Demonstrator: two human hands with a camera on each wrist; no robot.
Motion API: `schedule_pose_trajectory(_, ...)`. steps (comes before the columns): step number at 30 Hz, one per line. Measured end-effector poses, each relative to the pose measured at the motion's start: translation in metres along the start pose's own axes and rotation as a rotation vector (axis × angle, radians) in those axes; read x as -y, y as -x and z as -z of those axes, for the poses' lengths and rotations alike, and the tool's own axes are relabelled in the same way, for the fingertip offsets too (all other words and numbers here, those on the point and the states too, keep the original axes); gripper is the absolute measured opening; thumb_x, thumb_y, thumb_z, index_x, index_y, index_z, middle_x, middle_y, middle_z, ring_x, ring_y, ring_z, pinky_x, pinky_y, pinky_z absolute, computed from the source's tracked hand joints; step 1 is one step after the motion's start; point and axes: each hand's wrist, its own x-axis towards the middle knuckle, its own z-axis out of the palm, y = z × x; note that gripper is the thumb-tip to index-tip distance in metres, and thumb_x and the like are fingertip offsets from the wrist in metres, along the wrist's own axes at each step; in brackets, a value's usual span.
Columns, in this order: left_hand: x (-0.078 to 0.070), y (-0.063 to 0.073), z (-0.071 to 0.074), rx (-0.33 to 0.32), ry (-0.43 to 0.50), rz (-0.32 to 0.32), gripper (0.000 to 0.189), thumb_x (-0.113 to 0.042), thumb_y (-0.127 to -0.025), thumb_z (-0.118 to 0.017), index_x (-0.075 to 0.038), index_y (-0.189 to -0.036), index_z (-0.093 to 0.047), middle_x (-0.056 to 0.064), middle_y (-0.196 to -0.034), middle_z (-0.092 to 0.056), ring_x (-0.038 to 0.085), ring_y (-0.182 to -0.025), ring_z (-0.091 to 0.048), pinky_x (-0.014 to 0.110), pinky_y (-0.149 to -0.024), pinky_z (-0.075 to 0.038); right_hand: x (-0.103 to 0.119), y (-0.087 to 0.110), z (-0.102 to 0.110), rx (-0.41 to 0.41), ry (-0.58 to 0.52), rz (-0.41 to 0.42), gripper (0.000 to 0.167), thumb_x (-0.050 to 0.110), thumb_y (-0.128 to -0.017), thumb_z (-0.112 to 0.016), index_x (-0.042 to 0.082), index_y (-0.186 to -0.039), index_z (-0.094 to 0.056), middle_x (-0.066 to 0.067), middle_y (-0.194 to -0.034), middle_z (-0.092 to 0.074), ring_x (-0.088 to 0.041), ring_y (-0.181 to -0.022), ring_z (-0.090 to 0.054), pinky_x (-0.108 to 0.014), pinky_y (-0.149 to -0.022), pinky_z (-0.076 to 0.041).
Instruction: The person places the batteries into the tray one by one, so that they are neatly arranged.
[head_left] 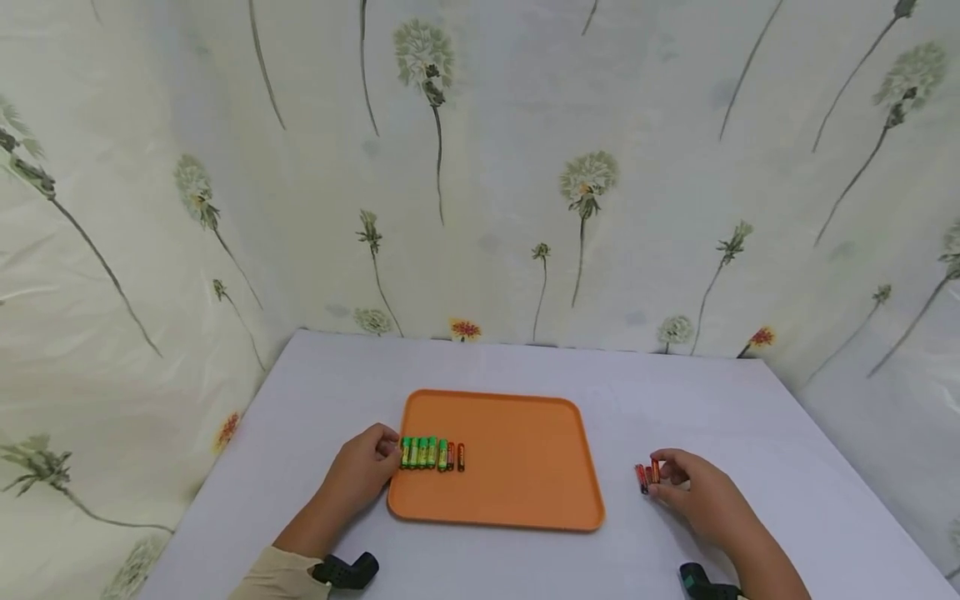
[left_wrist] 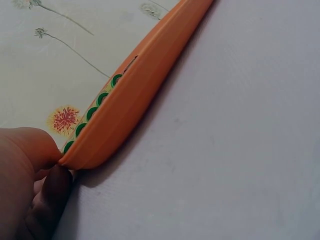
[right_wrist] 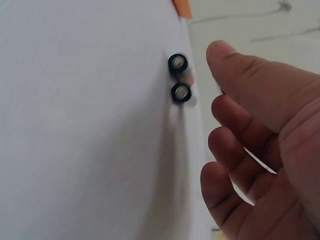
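Note:
My left hand (head_left: 365,467) pinches the left rim of an orange tray (head_left: 517,467), thumb above and a finger below in the left wrist view. Inside the tray, along its left side, stands a row of several green batteries (head_left: 422,452), with two red batteries (head_left: 461,457) at the row's right end. To the right of the tray, my right hand (head_left: 701,493) holds a red battery (head_left: 656,471) between thumb and forefinger; in the right wrist view the thumb mostly hides it. Two more red batteries (head_left: 642,478) lie on the table beside the fingertips, their ends (right_wrist: 178,63) facing the right wrist camera.
A white-covered table (head_left: 510,562) carries everything. Behind it and at both sides hangs a pale sheet (head_left: 495,167) printed with dandelions. Each wrist wears a black device (head_left: 347,572).

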Motion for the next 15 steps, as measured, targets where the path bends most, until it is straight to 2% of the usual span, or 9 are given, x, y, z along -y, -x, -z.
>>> schedule_pose_trajectory(8, 0.0, -0.002, 0.004, -0.01, -0.003, -0.018, 0.018, -0.018, -0.097, -0.066, -0.01, -0.113, -0.068, -0.003, -0.089, -0.064, 0.011, -0.079, -0.058, 0.032, -0.071, -0.049, 0.031, -0.009, 0.01, -0.013, 0.032, 0.088, 0.061, 0.037, -0.089, -0.083, 0.007, -0.137, -0.062, -0.004, -0.113, -0.069, -0.028, -0.109, -0.063, -0.049, -0.087, -0.057)
schedule_pose_trajectory(15, 0.001, -0.002, 0.002, 0.008, 0.01, -0.009, 0.019, -0.019, -0.097, -0.065, -0.011, -0.114, -0.068, -0.003, -0.089, -0.064, 0.012, -0.08, -0.058, 0.032, -0.073, -0.05, 0.064, -0.017, 0.003, -0.018, 0.005, 0.161, 0.055, 0.031, -0.091, -0.082, 0.011, -0.138, -0.063, -0.003, -0.115, -0.067, -0.026, -0.108, -0.061, -0.042, -0.082, -0.057)
